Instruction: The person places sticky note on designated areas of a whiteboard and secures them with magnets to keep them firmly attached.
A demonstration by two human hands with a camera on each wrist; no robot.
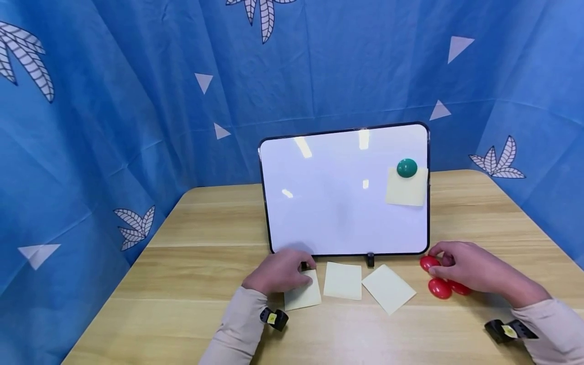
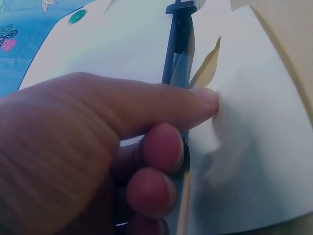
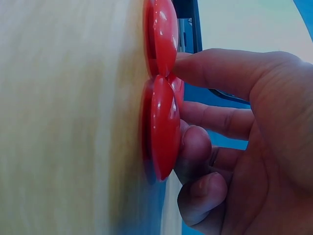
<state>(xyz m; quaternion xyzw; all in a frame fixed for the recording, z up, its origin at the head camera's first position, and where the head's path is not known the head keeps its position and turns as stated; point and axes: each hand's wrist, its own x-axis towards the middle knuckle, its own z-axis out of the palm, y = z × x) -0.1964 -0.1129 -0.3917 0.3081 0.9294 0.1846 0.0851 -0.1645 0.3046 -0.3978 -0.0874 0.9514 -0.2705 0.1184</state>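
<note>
My left hand (image 1: 280,271) is at the leftmost pale yellow sticky note (image 1: 303,296), low in front of the whiteboard (image 1: 337,203). In the left wrist view the thumb lies on this note (image 2: 254,127), its other fingers curled at the edge; a flap of paper stands up beside the thumb. At the right, my right hand (image 1: 474,268) has thumb and index finger around a round red magnet (image 1: 429,262). Two more red magnets, one nearer (image 1: 440,289) and one partly under the hand (image 1: 460,288), lie close by. In the right wrist view the held magnet (image 3: 177,90) is mostly hidden.
A green magnet (image 1: 407,168) holds a sticky note (image 1: 406,192) on the board's right side. Two other notes, one middle (image 1: 343,281) and one turned askew (image 1: 389,289), lie on the wooden table (image 1: 205,284). A black foot (image 1: 370,260) juts from the board.
</note>
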